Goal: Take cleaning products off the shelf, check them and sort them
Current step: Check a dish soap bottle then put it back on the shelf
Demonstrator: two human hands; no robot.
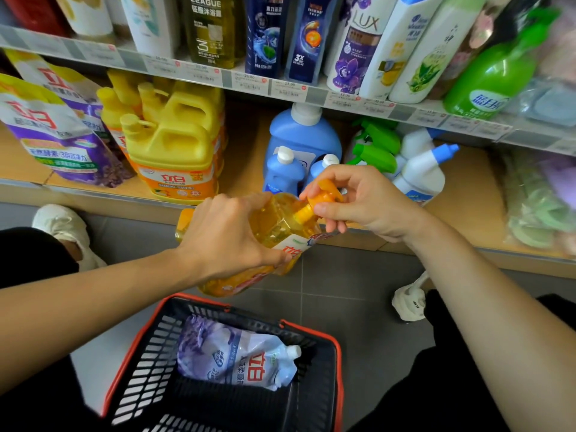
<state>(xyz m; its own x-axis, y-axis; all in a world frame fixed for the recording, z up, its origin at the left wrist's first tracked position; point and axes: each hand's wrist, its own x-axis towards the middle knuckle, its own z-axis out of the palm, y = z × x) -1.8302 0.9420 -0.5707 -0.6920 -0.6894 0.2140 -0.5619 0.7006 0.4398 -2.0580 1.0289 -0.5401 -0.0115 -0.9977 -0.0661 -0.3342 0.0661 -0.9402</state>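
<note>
Head view:
- Your left hand (230, 238) is at the centre of the frame, its fingers (249, 199) curled round the body of the yellow detergent bottle (274, 222) and the thumb on the label.
- You hold the bottle tilted, in the air in front of the lower shelf (246, 163) and above the grey floor (343, 291); its neck points to the upper right.
- Your right hand (358, 204), just right of centre, pinches the bottle's orange pump head (327, 191) between thumb and curled fingers.
- At the bottom centre a black shopping basket (149, 369) with an orange rim stands on the floor; a purple-and-white refill pouch (237, 360) lies flat in it, its spout to the right.
- On the lower shelf, from left to right: purple pouches (62, 135), yellow jugs (174, 145), blue bottles (304, 135), green spray bottles (377, 148) and white bottles with blue caps (424, 173).
- Across the top of the frame, the upper shelf (249, 84) carries a row of shampoo and body-wash bottles (358, 42) behind price tags.
- A pale shoe (62, 226) shows at centre left and another (408, 304) at lower right.
</note>
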